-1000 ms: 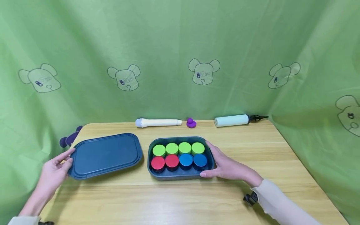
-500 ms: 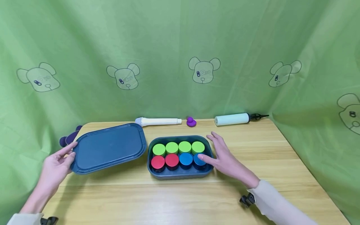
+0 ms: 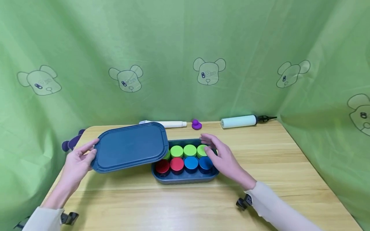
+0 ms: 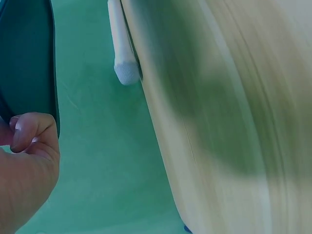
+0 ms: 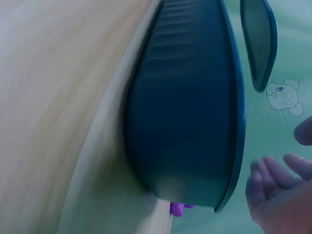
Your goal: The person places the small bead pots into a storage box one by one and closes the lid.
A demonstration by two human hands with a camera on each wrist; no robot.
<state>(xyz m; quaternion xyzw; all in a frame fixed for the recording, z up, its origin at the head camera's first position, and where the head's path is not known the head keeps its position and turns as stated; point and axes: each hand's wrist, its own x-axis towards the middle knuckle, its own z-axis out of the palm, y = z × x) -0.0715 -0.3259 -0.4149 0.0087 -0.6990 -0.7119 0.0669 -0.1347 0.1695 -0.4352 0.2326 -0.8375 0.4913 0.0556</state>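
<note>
My left hand [image 3: 78,163] pinches the left end of a dark blue lid [image 3: 131,146], which it holds up tilted over the left end of a dark blue box [image 3: 188,180]. In the left wrist view the thumb and fingers close on the lid's edge. Inside the box stand two rows of round jars: green-lidded ones [image 3: 189,150] behind, red [image 3: 177,164] and blue [image 3: 191,164] ones in front. The lid hides part of the leftmost green one. Over the box's right end hovers my right hand [image 3: 226,160], fingers spread and holding nothing; the right wrist view shows it above the rim.
Along the table's back edge lie a white microphone [image 3: 173,124], partly covered by the lid, a purple duck [image 3: 196,124] and a light blue hand pump [image 3: 239,122]. A purple object [image 3: 71,142] sits beyond the left edge. A green curtain [image 3: 164,38] hangs behind.
The lid has risen and moved right in my left hand, from beside the box to over its left end. My right hand has let go of the box's right end and lifted.
</note>
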